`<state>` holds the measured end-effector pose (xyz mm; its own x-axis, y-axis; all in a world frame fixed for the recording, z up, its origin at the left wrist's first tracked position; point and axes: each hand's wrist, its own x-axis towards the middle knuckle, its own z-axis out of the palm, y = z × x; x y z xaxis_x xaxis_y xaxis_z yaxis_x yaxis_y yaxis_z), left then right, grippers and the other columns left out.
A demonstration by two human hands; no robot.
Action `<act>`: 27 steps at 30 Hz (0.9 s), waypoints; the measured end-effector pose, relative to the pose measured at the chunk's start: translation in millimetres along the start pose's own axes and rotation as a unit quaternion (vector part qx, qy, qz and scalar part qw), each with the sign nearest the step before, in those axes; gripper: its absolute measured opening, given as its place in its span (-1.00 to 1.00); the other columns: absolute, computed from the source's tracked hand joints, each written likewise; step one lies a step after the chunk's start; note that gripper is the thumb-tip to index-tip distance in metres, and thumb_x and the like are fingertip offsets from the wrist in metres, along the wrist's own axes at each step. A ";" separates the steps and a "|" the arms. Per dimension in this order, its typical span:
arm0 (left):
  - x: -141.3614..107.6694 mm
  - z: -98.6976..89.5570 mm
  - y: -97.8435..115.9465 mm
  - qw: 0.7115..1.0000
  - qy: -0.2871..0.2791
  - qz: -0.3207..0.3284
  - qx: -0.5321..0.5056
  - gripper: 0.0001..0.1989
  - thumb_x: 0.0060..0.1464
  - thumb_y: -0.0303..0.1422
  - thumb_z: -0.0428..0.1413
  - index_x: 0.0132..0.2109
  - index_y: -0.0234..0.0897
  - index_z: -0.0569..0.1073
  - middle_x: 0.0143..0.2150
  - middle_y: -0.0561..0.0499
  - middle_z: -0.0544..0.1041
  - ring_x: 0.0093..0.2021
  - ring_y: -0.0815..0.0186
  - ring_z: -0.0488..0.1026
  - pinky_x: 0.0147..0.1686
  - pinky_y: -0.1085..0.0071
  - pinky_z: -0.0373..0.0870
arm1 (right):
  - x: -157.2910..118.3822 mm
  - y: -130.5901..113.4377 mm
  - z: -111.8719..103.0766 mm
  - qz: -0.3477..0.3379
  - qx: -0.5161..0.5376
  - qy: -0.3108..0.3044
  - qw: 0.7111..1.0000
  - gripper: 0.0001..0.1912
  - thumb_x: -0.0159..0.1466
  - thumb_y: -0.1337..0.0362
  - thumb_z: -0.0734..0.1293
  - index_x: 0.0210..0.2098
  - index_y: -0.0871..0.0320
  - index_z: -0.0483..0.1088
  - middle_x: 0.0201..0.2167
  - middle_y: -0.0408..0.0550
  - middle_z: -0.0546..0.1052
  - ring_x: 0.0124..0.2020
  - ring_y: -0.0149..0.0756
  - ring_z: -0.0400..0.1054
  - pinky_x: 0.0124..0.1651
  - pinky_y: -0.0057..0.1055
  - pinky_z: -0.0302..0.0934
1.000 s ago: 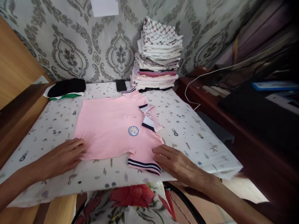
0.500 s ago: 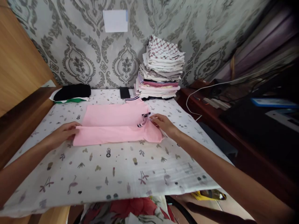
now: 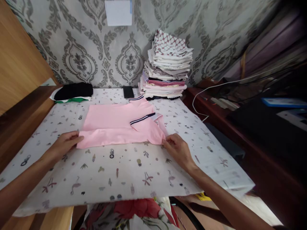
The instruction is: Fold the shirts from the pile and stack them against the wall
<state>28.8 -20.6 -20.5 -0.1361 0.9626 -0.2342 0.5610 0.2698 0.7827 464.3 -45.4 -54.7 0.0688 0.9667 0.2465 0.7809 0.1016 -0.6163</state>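
Note:
A pink shirt with dark-and-white striped trim lies flat on the patterned cloth, its near side folded over lengthwise. One trimmed sleeve rests on top of the body, near the right end. My left hand pinches the shirt's near left corner between thumb and fingers. At the opposite end, my right hand grips the near right corner by the shoulder, fingers closed on the fabric.
A tall stack of folded clothes stands by the wall. Black folded garments lie at the back left, and a dark phone-like slab is at the back. A white cable runs along the right-hand furniture.
My right hand has moved from the sleeve trim down to the near right corner. The sleeve, crumpled before, now lies flat across the shirt. My left hand stays at its corner.

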 end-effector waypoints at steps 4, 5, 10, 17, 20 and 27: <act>-0.3 -0.7 0.8 0.993 -0.007 -0.030 -0.112 -0.46 -0.38 0.08 0.33 -0.46 -0.21 0.29 -0.62 0.20 0.17 -0.64 0.47 0.09 -0.68 0.53 0.02 | 3.1 4.4 -1.1 -0.022 0.034 -0.002 0.999 -0.64 0.33 0.00 0.18 -0.49 0.06 0.29 -0.44 -0.04 0.42 -0.40 -0.21 0.32 -0.38 -0.32 0.19; 0.8 -2.4 0.4 0.992 -0.005 -0.031 -0.124 -0.45 -0.38 0.08 0.33 -0.47 -0.21 0.28 -0.63 0.20 0.17 -0.65 0.47 0.08 -0.68 0.52 0.02 | 4.8 5.6 -2.2 -0.017 0.029 -0.006 0.999 -0.64 0.34 0.01 0.17 -0.50 0.06 0.26 -0.46 -0.05 0.41 -0.42 -0.21 0.31 -0.39 -0.32 0.18; 10.6 -8.2 -6.4 0.997 0.021 -0.024 -0.072 -0.49 -0.32 0.09 0.26 -0.46 -0.20 0.27 -0.66 0.23 0.11 -0.69 0.48 0.03 -0.70 0.52 -0.06 | 9.6 16.2 -6.7 -0.015 -0.061 -0.025 0.998 -0.63 0.29 0.02 0.17 -0.57 0.04 0.15 -0.56 -0.09 0.36 -0.51 -0.23 0.25 -0.42 -0.30 0.12; 22.1 -6.5 -9.6 0.980 0.042 0.134 0.140 -0.63 -0.02 0.03 0.03 -0.46 -0.18 0.25 -0.60 0.15 0.22 -0.54 0.33 0.21 -0.52 0.44 0.11 | 35.3 0.1 -13.2 -0.104 -0.131 0.011 0.986 -0.81 0.29 0.12 0.26 -0.35 0.07 0.40 -0.34 0.02 0.51 -0.31 -0.11 0.39 -0.29 -0.23 0.26; 20.7 -5.2 -5.4 0.962 0.040 0.143 0.230 -0.67 0.12 -0.02 -0.08 -0.38 -0.17 0.26 -0.57 0.13 0.30 -0.50 0.29 0.29 -0.46 0.42 0.16 | 58.7 -23.5 2.0 -0.211 -0.132 -0.038 0.968 -0.79 0.35 0.23 0.19 -0.21 0.12 0.45 -0.18 0.11 0.54 -0.14 -0.04 0.42 -0.13 -0.16 0.33; 5.7 0.4 4.4 0.855 0.112 0.115 0.493 -0.61 0.28 -0.28 -0.22 0.06 -0.33 0.37 -0.07 -0.25 0.56 -0.10 -0.05 0.51 -0.23 0.15 0.40 | 77.3 -31.1 60.2 -0.340 -0.163 -0.177 0.909 -0.48 0.46 0.13 0.07 0.27 0.34 0.24 0.31 0.31 0.28 0.32 0.03 0.18 0.30 -0.02 0.15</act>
<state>30.9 -13.9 -18.7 -0.0202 0.9978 0.0637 0.9948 0.0264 -0.0988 408.0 40.4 -61.5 -0.6568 0.7280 0.1964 0.7155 0.6840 -0.1424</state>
